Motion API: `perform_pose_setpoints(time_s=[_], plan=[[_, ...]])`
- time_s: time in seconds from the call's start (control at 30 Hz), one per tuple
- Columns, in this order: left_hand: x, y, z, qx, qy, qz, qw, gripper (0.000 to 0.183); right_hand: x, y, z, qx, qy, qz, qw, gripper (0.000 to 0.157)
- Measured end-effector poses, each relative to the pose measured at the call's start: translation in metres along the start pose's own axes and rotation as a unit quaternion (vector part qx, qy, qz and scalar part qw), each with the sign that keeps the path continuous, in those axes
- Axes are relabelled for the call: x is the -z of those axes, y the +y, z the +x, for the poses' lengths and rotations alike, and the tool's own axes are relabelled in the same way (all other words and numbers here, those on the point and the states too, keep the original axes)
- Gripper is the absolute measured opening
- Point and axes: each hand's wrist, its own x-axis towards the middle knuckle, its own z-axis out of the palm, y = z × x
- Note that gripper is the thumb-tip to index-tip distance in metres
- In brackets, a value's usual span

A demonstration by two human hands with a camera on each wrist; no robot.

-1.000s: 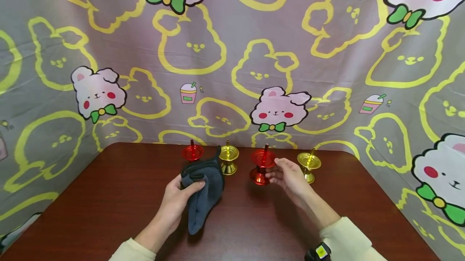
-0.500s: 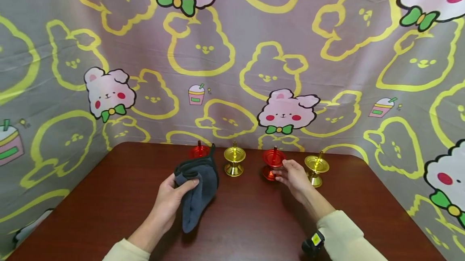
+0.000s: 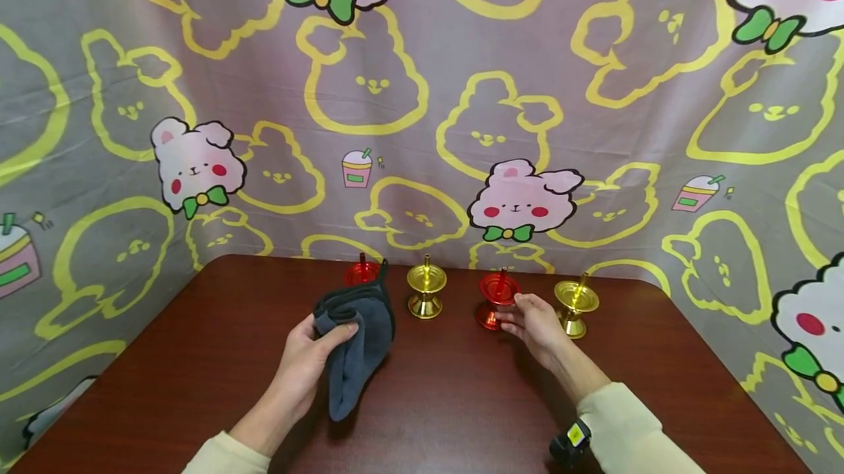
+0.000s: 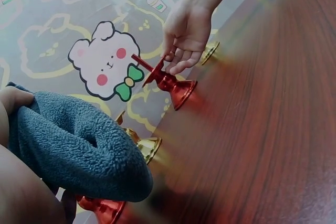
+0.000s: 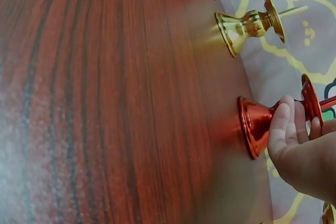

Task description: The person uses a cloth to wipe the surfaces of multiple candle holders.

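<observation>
Being gripped at rim and waist by the right hand [image 3: 537, 326], the red candle holder [image 3: 490, 294] was seen between two gold holders [image 3: 425, 305] [image 3: 575, 300] near the back edge of the table [image 3: 428, 415]. It was judged stiff, light and slippery, best taken at the waist. A soft, limp cloth [image 3: 363, 349] was pinched in the left hand [image 3: 305, 358]. The glossy, reddish-brown tabletop was backed by a cartoon-patterned curtain [image 3: 395, 155].
</observation>
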Motion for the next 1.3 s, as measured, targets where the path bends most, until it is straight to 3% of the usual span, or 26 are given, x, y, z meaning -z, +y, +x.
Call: perform_pose_setpoints(time_s=[0.13, 0.3, 0.43, 0.6, 0.77, 1.07, 1.3], plan=[[0.001, 0.0, 0.0, 0.002, -0.001, -0.006, 1.0, 0.039, 0.001, 0.0, 0.0, -0.011, 0.002, -0.018, 1.0, 0.023], [0.004, 0.001, -0.001, 0.001, -0.002, -0.007, 1.0, 0.04, 0.004, 0.001, -0.007, -0.046, 0.006, -0.029, 0.999, 0.043], [0.01, 0.001, -0.001, 0.004, 0.002, -0.005, 1.0, 0.041, 0.008, 0.003, -0.018, -0.069, -0.013, -0.054, 0.996, 0.039], [0.015, 0.001, 0.0, 0.012, 0.002, -0.007, 0.9999, 0.043, 0.002, 0.005, -0.033, -0.034, -0.064, -0.132, 0.989, 0.023], [0.014, -0.002, 0.0, 0.011, 0.004, -0.021, 0.9997, 0.042, -0.016, 0.006, -0.038, 0.011, -0.096, -0.169, 0.981, 0.027], [0.012, -0.007, -0.001, 0.005, 0.001, -0.04, 0.9992, 0.04, -0.055, 0.009, -0.016, 0.014, -0.114, -0.155, 0.981, 0.03], [0.01, -0.007, -0.001, 0.005, 0.007, -0.046, 0.9989, 0.04, -0.08, 0.016, 0.006, 0.014, -0.073, -0.143, 0.987, 0.018]])
